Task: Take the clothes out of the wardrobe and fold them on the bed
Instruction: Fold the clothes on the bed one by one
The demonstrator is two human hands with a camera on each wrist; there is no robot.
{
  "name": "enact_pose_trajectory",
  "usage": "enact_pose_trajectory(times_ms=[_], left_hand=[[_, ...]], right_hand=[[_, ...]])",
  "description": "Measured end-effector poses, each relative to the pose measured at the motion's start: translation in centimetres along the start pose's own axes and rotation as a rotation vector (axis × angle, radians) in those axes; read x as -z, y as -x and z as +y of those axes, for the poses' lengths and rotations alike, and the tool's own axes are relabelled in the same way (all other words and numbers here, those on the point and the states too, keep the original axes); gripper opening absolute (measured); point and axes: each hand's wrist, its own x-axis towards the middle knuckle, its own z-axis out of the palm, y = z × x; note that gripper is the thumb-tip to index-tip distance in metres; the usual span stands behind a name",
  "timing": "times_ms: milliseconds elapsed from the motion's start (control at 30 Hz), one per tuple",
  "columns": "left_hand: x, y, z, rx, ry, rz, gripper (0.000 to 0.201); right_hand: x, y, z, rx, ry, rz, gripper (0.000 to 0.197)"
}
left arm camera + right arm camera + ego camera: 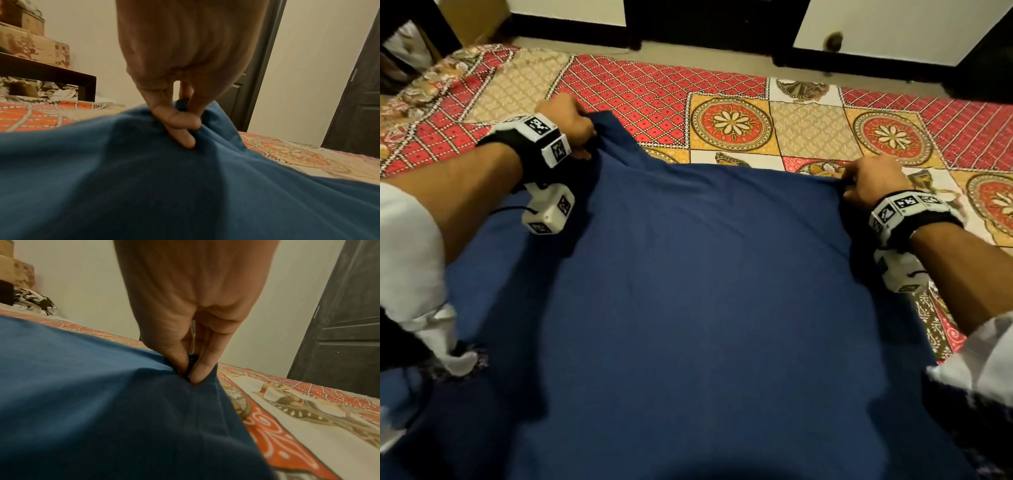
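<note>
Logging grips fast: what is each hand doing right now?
Left hand: closed, pinching the far left corner of the blue garment.
Right hand: closed, pinching the far right corner of the same garment.

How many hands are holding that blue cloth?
2: the left hand pinches the blue cloth's far left corner, the right hand its far right corner.

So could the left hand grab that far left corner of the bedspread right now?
Probably not as things stand: the left hand is busy pinching the blue garment, as is the right hand. The bedspread beyond lies uncovered, so letting go would free it.
</note>
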Motion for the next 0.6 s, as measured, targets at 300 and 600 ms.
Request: enact_pose_trajectory(times_ms=[300, 600], left_hand=[[-1.3, -1.8, -0.1, -0.079, -0.063, 0.154, 0.038], [-0.5, -1.1, -4.4, -0.019, -0.081, 0.090, 0.053]], right_hand=[[-1.0, -0.9, 0.8, -0.073, -0.076, 0.107, 0.029], [-1.2, 0.0, 1.7, -0.034, -0.076, 0.094, 0.035]])
